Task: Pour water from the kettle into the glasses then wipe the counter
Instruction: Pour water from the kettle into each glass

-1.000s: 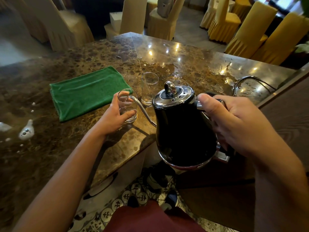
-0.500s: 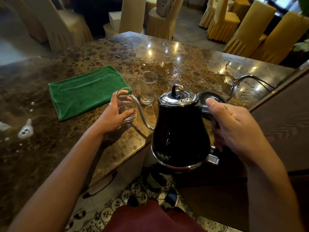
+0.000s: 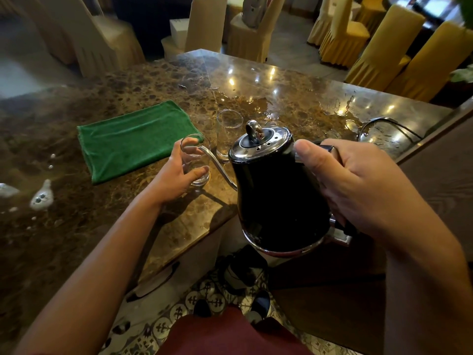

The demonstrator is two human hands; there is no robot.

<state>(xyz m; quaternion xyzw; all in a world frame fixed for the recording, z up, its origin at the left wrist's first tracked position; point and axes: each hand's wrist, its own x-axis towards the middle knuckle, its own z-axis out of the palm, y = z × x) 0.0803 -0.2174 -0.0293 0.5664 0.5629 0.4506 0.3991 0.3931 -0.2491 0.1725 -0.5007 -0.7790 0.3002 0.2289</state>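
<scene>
Right hand grips the tilted kettle (spout in glass), left hand gripping that glass.

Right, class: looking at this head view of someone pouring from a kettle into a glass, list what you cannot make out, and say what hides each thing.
- Water level inside the kettle: its black body is opaque.
- Kettle handle: wrapped by the right hand.
- Whether water is flowing into the held glass: too fine to see; the left hand covers its side.
- A third glass: mostly behind the kettle lid.
- The kettle's base: behind the right hand; only its cord shows.
</scene>
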